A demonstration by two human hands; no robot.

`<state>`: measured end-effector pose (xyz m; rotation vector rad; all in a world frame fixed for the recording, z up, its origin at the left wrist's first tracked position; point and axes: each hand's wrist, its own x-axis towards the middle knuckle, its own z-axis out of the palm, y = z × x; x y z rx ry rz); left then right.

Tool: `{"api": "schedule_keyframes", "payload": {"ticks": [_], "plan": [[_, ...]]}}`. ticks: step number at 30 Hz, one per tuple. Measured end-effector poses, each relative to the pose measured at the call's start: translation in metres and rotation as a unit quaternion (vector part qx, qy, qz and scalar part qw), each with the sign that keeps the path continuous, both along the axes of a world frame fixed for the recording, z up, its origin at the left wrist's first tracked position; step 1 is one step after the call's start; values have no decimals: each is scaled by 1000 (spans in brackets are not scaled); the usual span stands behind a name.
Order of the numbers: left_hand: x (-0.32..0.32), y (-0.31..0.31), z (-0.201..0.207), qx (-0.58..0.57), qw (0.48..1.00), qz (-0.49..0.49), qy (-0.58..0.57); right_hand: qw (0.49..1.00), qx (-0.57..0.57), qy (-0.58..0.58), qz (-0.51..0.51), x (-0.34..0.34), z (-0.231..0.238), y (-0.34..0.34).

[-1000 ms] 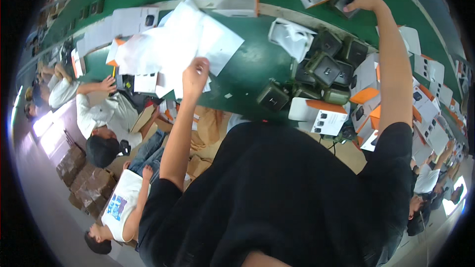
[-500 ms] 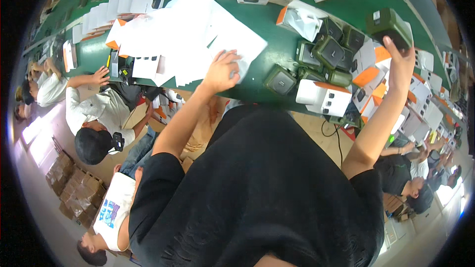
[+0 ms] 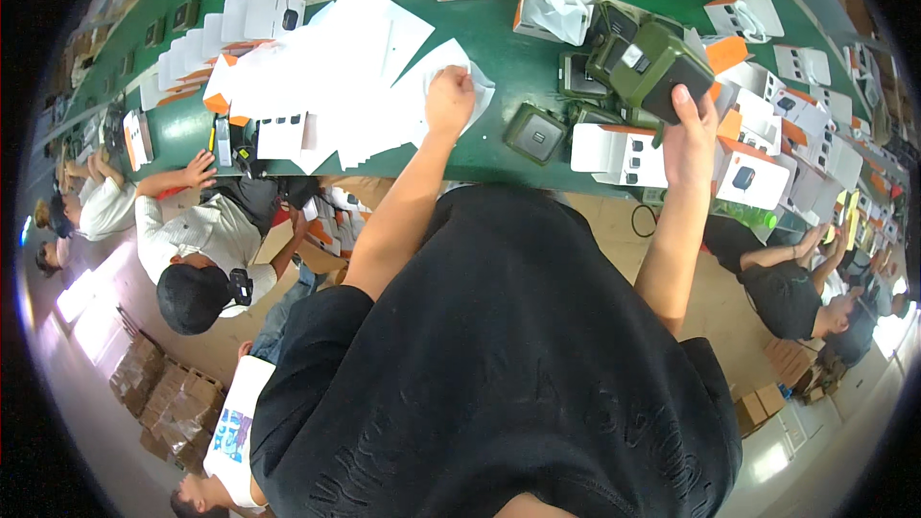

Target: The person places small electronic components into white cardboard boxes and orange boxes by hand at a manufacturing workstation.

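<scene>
My left hand (image 3: 449,101) is closed at the right side of a pile of white sheets (image 3: 317,72), pinching a thin white sheet (image 3: 480,91) that curls up around the fingers. My right hand (image 3: 689,144) grips a dark green, boxy device (image 3: 645,62) with rounded corners and a dark panel; it is raised above a cluster of similar devices. Another such green device (image 3: 535,134) lies flat on the table between my two hands. Just left of my right wrist stands an open white carton (image 3: 619,155).
More white and orange cartons (image 3: 753,177) crowd the right side of the green table (image 3: 508,38). A row of cartons (image 3: 230,19) stands behind the sheets. Co-workers sit along both sides; one rests a hand (image 3: 199,169) on the table's left part. Brown boxes (image 3: 168,388) are stacked behind.
My right hand has brought the green device left and nearer, from the far right to over the cluster. My left hand has gone from spread fingers to a pinch on the sheet.
</scene>
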<state>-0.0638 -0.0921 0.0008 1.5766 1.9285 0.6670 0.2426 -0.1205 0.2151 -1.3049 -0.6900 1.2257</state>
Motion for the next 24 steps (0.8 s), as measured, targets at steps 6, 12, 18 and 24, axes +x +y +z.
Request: {"api": "schedule_keyframes", "payload": {"ticks": [6, 12, 18, 24], "plan": [[-3, -14, 120, -11, 987, -58, -149, 980, -118, 158, 18, -21, -38, -16], [17, -18, 181, 12, 969, -58, -239, 965, -179, 94, 165, -87, -39, -6], [17, -12, 192, -107, 850, 42, -514, 970, -146, 23, 194, -88, -29, -2], [22, -15, 200, -117, 870, 4, -478, 965, -66, 24, 251, -76, -41, 9]]}}
